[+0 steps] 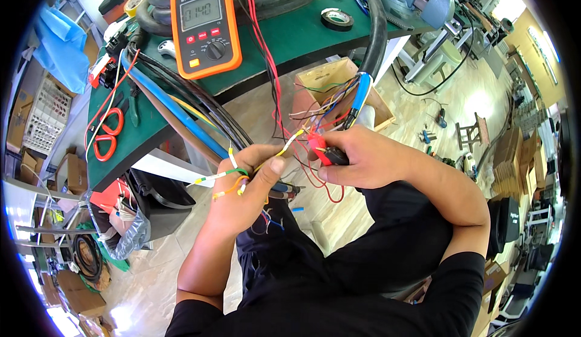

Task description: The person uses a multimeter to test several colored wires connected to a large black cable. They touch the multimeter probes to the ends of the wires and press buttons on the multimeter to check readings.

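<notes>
Two hands work: the left hand (245, 182) pinches a yellow wire (284, 146), the right hand (357, 155) grips a red probe (319, 145) pointing up-left.

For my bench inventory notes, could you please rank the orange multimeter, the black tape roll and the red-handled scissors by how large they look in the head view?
1. Orange multimeter, clearly largest.
2. Red-handled scissors.
3. Black tape roll, smallest, though it lies farther from the camera, so its rank against the scissors is unsure.

Green workbench (315, 31) standing over pale wood floor (417, 104); sunlight glaring at right; cardboard boxes (75, 173) sitting left.
</notes>
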`<state>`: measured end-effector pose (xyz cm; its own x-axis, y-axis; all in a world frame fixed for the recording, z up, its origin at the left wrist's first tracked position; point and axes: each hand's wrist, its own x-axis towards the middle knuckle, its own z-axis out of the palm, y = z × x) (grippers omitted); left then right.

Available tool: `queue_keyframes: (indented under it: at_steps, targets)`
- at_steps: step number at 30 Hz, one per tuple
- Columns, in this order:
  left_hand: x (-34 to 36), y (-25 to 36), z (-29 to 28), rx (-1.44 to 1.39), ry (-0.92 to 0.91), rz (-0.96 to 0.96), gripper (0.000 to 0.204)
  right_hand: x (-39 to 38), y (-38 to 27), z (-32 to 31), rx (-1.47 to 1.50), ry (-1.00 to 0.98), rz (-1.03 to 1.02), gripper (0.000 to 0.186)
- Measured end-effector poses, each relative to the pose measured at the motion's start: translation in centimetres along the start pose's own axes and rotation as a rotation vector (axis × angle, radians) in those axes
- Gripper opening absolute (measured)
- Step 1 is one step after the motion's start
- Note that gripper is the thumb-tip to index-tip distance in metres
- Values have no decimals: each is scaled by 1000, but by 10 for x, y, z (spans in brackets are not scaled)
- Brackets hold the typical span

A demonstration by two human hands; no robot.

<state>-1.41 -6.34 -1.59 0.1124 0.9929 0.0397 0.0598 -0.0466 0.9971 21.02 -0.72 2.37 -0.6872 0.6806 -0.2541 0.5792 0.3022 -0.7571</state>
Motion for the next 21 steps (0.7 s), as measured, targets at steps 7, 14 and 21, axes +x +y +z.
queue_keyframes:
  at_steps: [7, 14, 21]
  targets:
    - [-5, -13, -11, -102, 29, -87, 30, 2, 5, -3, -85, -48, -48, 34]
    - [-7, -15, -8, -122, 92, -98, 34, 3, 35, -4, 4, 150, -74, 38]
    - [-9, -25, -16, -110, 48, -165, 31, 8, 32, -7, 233, 272, 104, 28]
